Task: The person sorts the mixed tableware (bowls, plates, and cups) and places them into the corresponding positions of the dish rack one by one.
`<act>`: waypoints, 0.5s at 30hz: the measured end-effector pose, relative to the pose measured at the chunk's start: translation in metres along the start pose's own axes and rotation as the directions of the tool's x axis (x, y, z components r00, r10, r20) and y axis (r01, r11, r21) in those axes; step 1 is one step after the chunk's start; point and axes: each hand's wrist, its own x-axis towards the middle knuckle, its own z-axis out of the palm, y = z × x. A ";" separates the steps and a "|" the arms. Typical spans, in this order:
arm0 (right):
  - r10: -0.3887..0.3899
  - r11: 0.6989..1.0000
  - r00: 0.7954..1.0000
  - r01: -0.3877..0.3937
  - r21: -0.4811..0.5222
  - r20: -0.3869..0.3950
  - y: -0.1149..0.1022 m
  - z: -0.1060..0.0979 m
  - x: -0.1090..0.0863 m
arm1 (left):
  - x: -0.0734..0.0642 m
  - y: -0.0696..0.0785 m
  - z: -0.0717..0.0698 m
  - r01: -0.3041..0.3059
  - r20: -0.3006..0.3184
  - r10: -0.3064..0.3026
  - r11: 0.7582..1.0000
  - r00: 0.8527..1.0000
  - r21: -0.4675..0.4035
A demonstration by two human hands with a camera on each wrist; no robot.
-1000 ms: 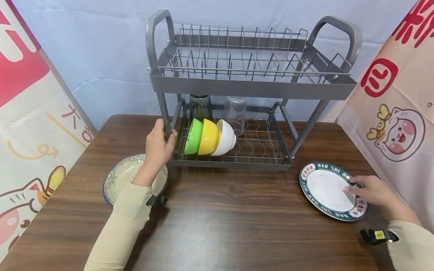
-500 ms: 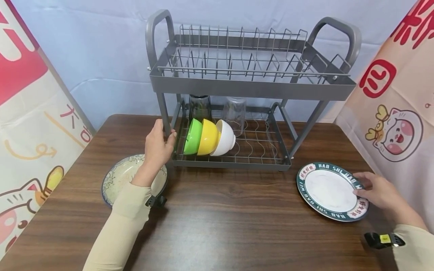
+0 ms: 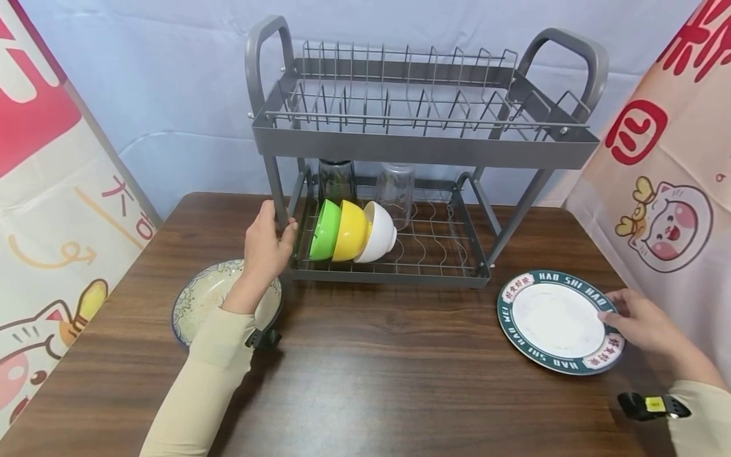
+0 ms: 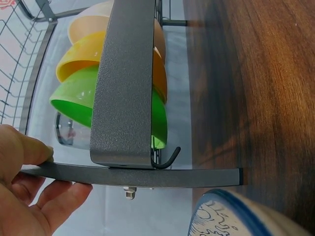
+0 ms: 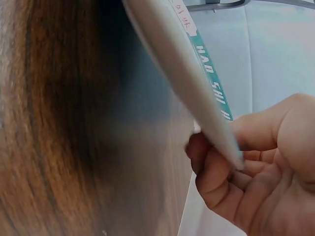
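My left hand (image 3: 270,244) grips the front left post of a grey two-tier dish rack (image 3: 422,149); in the left wrist view the thumb and fingers (image 4: 64,199) wrap that metal bar. Over at the right, my right hand (image 3: 645,324) pinches the rim of a white plate (image 3: 556,320) with a green lettered border. The right wrist view has the plate (image 5: 182,78) edge-on, thumb on its face and fingers curled beneath. A patterned dish (image 3: 208,295) with a blue rim lies under my left forearm, which hides part of it.
Green (image 3: 325,231), yellow (image 3: 352,233) and white (image 3: 378,233) bowls lean together on the lower tier. Behind them stand a dark glass (image 3: 337,182) and a clear glass (image 3: 396,193). Wire dividers line the upper tier. Printed cloths (image 3: 671,209) hang at both sides.
My right hand has shifted slightly right along the plate's rim and now pinches its edge. The plate has turned a little and looks slightly raised. My left hand stays on the post.
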 end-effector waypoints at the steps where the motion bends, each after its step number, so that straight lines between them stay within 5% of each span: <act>1: 0.004 1.000 1.000 -0.005 0.022 0.014 -0.002 0.000 -0.001 | 0.000 0.000 0.000 0.003 0.001 -0.003 1.000 1.000 -0.001; 8: 0.048 0.989 0.998 -0.054 0.141 0.050 -0.005 0.004 -0.005 | 0.000 0.001 0.001 0.005 0.002 -0.005 1.000 1.000 -0.001; 15: 0.004 0.972 1.000 -0.006 0.237 0.008 -0.002 0.006 -0.009 | -0.001 0.002 -0.001 0.002 0.000 -0.002 1.000 1.000 -0.001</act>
